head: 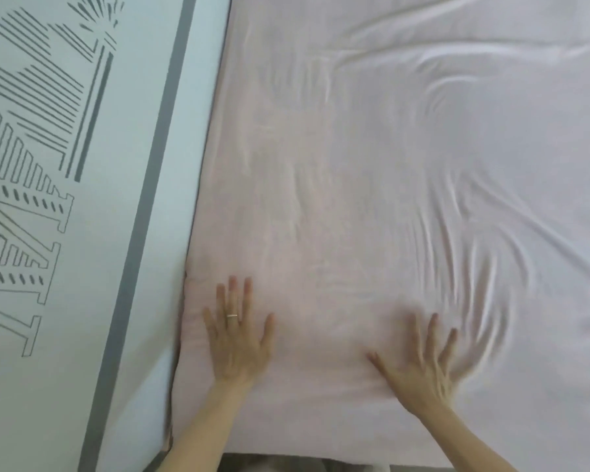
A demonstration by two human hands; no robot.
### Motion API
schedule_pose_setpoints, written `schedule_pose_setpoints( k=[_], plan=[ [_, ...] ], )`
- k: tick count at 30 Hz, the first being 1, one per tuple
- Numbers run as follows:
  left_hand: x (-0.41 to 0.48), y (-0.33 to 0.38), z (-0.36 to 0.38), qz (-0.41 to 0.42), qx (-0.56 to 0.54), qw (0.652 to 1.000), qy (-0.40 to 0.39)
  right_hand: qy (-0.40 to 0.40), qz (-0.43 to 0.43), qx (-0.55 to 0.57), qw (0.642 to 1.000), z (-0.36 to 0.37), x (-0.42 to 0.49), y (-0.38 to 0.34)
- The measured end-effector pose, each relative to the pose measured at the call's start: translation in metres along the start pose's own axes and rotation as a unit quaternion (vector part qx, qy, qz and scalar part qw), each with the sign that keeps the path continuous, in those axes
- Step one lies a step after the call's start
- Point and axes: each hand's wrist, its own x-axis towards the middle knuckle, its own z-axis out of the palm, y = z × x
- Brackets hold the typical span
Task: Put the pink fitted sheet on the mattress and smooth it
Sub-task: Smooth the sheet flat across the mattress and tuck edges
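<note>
Left hand (pixel 237 338) and right hand (pixel 419 366), both splayed flat, on wrinkled pink fitted sheet (pixel 355 165)

A pale blue panel (pixel 48 403) carries grey line patterns (pixel 31 148).

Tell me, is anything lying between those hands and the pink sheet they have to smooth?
Nothing visible. The left hand and right hand rest flat on the pink sheet, and only bare fabric lies toward the wrinkles.
</note>
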Motion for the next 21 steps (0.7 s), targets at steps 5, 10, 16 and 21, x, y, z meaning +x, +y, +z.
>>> schedule_pose_setpoints(
  k=[5, 10, 16, 21],
  plan=[
    [-0.014, 0.015, 0.036, 0.021, 0.093, 0.994, -0.06, 0.037, -0.259, -0.014, 0.965, 0.005, 0.027, -0.101],
    [-0.076, -0.053, 0.044, -0.196, 0.0, 0.98, -0.028, 0.053, -0.327, -0.102, 0.938, 0.049, 0.023, -0.002],
    [-0.154, -0.067, 0.023, -0.308, -0.029, 0.949, -0.053, -0.011, -0.234, -0.186, 0.954, 0.056, -0.027, 0.132],
    [-0.164, 0.015, 0.034, -0.179, 0.001, 0.984, 0.012, 0.072, -0.36, -0.174, 0.914, 0.04, -0.049, 0.082]
  ],
)
